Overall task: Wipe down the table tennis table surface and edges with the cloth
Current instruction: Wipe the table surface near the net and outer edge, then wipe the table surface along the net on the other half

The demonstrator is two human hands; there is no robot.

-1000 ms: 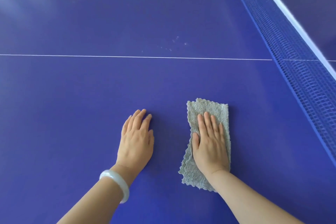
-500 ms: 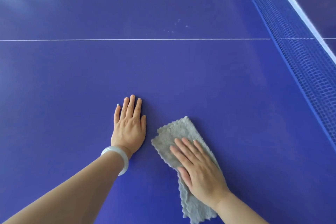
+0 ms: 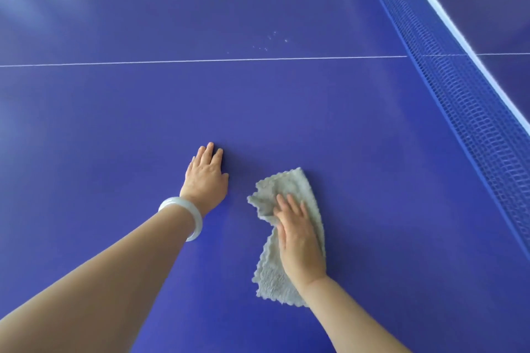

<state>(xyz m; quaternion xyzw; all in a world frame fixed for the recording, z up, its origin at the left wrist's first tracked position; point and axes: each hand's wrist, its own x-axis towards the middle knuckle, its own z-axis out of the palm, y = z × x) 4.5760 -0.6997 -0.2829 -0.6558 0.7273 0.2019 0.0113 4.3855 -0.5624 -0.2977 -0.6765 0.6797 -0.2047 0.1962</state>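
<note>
Your right hand (image 3: 299, 241) presses the cloth (image 3: 286, 238) flat on the table (image 3: 114, 137), fingers straight. Your left hand (image 3: 206, 178) rests flat just beside it. Specks (image 3: 271, 41) beyond the line (image 3: 172, 61) remain; I judge most surface and edges unwiped.

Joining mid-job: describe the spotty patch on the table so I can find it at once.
Find the blue net along the right of the purple table, then the thin white line that meets it. Just past that line, on the side away from the grey cloth, lies a small scatter of pale specks. Nothing else marks the plain surface around it.
</note>
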